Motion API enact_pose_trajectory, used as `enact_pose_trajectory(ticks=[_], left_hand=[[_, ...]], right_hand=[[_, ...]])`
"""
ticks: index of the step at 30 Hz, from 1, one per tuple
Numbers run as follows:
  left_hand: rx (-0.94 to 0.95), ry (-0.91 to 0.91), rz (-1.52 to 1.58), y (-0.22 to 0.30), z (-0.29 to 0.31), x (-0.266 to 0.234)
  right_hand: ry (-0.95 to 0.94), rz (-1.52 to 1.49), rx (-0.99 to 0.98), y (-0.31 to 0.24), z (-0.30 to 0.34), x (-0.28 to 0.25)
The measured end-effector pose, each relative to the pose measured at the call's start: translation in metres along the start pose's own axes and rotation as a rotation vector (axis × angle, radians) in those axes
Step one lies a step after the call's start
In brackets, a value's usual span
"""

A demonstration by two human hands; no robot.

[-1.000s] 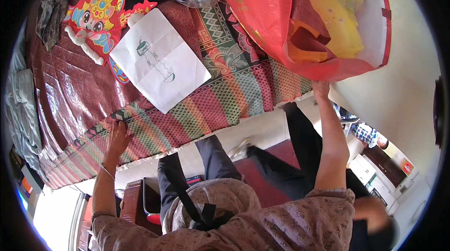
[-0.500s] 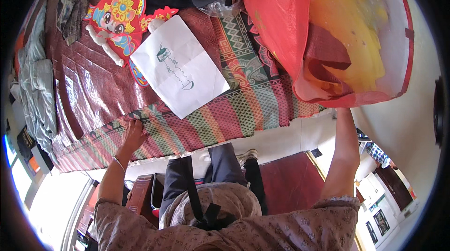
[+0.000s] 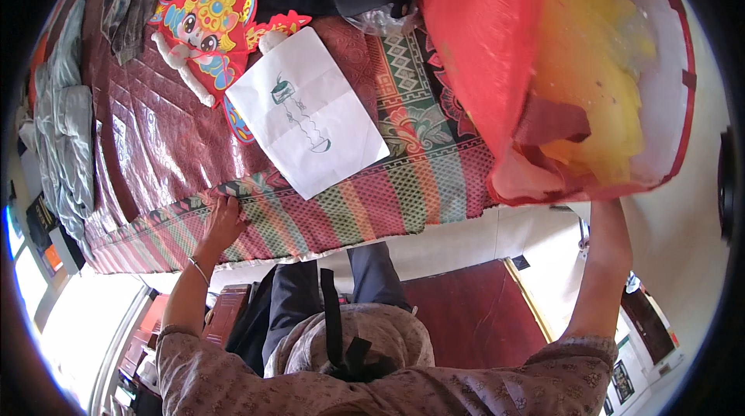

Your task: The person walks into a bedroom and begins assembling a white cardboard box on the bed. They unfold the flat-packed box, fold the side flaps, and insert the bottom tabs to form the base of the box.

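The left hand (image 3: 225,222) touches striped cloth (image 3: 334,216), its grip unclear to me; well rightward, a red bag (image 3: 483,51) hides the right hand's grip.

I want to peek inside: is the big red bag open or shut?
Open. The red bag gapes, with yellow material and dark-red material showing inside.

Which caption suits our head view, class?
Left hand on striped cloth, right hand hidden by red bag, a drawing lying between.
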State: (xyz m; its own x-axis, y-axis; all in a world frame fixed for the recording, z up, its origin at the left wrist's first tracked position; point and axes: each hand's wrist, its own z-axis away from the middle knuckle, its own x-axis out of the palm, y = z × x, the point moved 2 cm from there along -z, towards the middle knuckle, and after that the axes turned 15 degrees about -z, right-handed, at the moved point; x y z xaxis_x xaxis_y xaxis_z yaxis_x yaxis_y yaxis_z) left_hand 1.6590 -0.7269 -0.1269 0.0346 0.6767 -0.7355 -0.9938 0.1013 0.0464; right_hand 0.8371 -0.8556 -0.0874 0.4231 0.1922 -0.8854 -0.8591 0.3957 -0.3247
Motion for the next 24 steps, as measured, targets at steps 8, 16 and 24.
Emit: enact_pose_trajectory(ticks=[8, 16, 24], left_hand=[[0.020, 0.112, 0.028, -0.001, 0.000, -0.007], [-0.036, 0.019, 0.001, 0.000, 0.002, -0.010], [-0.042, -0.029, -0.054, 0.002, 0.002, -0.012]], right_hand=[[0.027, 0.097, 0.046, 0.024, 0.031, 0.009], [-0.107, -0.175, -0.363, -0.172, 0.116, 0.084], [-0.357, -0.518, -1.121, -0.518, 0.191, 0.215]])
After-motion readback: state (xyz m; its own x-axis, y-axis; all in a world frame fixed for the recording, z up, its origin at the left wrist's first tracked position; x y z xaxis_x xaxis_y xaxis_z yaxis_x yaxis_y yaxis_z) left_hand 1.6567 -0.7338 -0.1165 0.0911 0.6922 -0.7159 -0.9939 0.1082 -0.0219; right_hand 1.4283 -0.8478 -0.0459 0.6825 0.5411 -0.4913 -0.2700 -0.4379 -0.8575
